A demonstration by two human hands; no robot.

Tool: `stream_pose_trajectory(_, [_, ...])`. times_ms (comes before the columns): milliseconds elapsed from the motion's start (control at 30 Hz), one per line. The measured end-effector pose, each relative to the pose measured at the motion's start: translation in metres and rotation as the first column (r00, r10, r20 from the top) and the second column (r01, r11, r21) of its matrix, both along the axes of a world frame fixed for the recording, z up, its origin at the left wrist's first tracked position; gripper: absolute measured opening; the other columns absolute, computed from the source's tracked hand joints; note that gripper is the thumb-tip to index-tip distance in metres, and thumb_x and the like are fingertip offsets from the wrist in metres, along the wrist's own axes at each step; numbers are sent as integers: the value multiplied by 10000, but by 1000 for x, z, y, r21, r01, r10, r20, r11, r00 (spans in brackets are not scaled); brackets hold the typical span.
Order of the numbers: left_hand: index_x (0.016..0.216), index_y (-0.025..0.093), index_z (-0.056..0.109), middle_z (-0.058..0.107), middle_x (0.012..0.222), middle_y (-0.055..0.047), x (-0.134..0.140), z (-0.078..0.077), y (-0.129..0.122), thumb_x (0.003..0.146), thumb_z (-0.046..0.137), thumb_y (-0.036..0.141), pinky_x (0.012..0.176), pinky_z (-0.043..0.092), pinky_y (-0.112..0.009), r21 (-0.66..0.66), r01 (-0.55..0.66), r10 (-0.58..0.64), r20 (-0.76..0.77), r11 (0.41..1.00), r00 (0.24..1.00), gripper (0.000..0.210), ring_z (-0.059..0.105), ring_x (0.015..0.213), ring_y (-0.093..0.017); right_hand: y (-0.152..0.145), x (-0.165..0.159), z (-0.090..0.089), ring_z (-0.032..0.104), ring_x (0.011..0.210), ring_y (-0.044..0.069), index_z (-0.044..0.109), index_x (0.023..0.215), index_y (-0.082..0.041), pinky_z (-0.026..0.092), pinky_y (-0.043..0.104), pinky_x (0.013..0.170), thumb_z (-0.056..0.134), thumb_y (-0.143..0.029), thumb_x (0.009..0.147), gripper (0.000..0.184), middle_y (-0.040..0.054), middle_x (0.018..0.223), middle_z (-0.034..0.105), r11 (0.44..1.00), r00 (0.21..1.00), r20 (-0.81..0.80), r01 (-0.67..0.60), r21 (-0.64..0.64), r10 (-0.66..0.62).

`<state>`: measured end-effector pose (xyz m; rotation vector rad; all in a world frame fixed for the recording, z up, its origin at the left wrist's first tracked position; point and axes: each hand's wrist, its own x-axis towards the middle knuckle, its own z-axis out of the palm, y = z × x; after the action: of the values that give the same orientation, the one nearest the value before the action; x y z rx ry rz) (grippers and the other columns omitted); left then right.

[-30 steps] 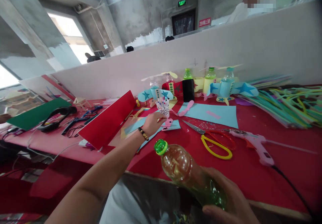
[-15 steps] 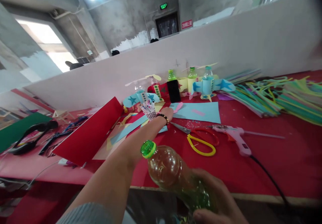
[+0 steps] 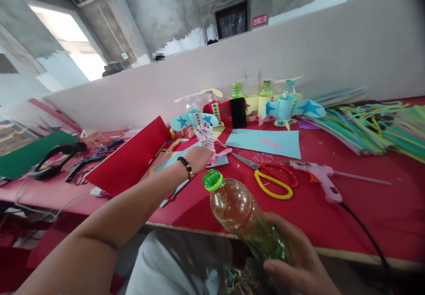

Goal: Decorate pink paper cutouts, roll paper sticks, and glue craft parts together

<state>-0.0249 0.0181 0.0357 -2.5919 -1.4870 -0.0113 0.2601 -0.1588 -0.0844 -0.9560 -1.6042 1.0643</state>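
Note:
My right hand point(image 3: 299, 259) is wrapped round the lower part of a clear green plastic bottle point(image 3: 235, 204). The bottle tilts to the left, its green cap point(image 3: 212, 180) uppermost, over the table's front edge. My left hand point(image 3: 201, 158), with a beaded bracelet on its wrist, reaches across the table. Its fingertips are closed on a pink paper cut-out point(image 3: 224, 152) with rounded lobes. Just behind that hand stands a patterned cup of pens point(image 3: 207, 141). Scissors point(image 3: 274, 184) with yellow and red handles lie to the right of the cut-out.
A pink glue gun point(image 3: 320, 175) with a black cord lies at right. Light blue paper point(image 3: 282, 142) and a black phone point(image 3: 238, 113) are behind. Bottle airplanes point(image 3: 287, 105) line the partition. Pipe cleaners point(image 3: 358, 127) fill the far right; a red board point(image 3: 133, 158) and headphones point(image 3: 56, 160) are left.
My left hand has drawn back toward me and left, bringing the pink cut-out off the blue paper. The bottle stays in my right hand. The camera view has shifted a little.

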Motion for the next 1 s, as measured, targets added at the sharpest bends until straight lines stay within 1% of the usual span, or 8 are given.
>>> stream_pose_trajectory(133, [1190,148,593,626,1201,-109,-22,-1,-16,842,456,133,944,448,-357,9,-33,32,55,999,998,374,583,1099,-242,1,0,-3,555,1151,330,503,1305,-269,493,394,915,724,-363,702,649,130,1303,559,997,997,4,-72,-35,72])
stream_pose_trajectory(367, [1147,202,647,641,1183,-84,-50,-10,-66,872,468,301,1001,424,-384,-15,-148,141,418,989,897,343,574,1126,-262,5,-4,7,553,1153,311,469,1301,-268,477,387,940,729,-348,697,662,118,1298,554,992,983,143,-119,41,112])
stream_pose_trajectory(467, [1237,234,585,643,1183,-78,-53,-11,-106,896,468,382,954,457,-377,-148,-168,222,707,975,671,390,598,1087,-256,7,-7,16,566,1131,296,456,1292,-258,488,365,924,726,-369,694,665,109,1277,562,983,969,195,-169,77,152])
stream_pose_trajectory(533, [1356,238,453,579,1272,-105,-48,-9,-134,920,428,406,957,458,-378,-255,17,224,877,967,424,467,551,1159,-262,8,-9,21,584,1102,289,458,1280,-243,503,344,895,720,-385,695,657,109,1240,583,978,963,227,-175,112,146])
stream_pose_trajectory(633, [1419,276,336,410,1427,-123,-34,-3,-166,849,526,501,1007,415,-431,-145,270,103,981,952,162,642,442,1263,-313,8,-12,26,614,1053,275,461,1269,-234,518,324,863,710,-403,703,642,105,1187,613,973,953,289,-143,183,85])
stream_pose_trajectory(767, [1403,317,350,431,1406,-119,-20,1,-182,708,701,478,1018,405,-433,-213,291,176,973,933,146,795,466,1237,-317,6,-21,29,620,1040,299,471,1268,-221,525,364,859,710,-445,690,665,126,1171,624,958,910,414,-112,265,-8])
stream_pose_trajectory(867, [1262,281,523,566,1254,-114,-24,-2,-181,712,733,369,977,436,-401,-277,223,244,956,935,164,595,545,1139,-286,2,-30,28,615,1043,321,485,1268,-208,522,411,867,692,-477,693,667,143,1163,628,950,868,496,-131,284,-29])
stream_pose_trajectory(1000, [1052,211,610,619,1135,-117,-44,-13,-176,777,674,323,868,485,-340,-351,209,338,936,913,97,304,577,1072,-255,3,-41,32,579,1101,317,469,1305,-213,505,414,895,696,-483,696,704,140,1207,606,951,838,545,-152,268,-20])
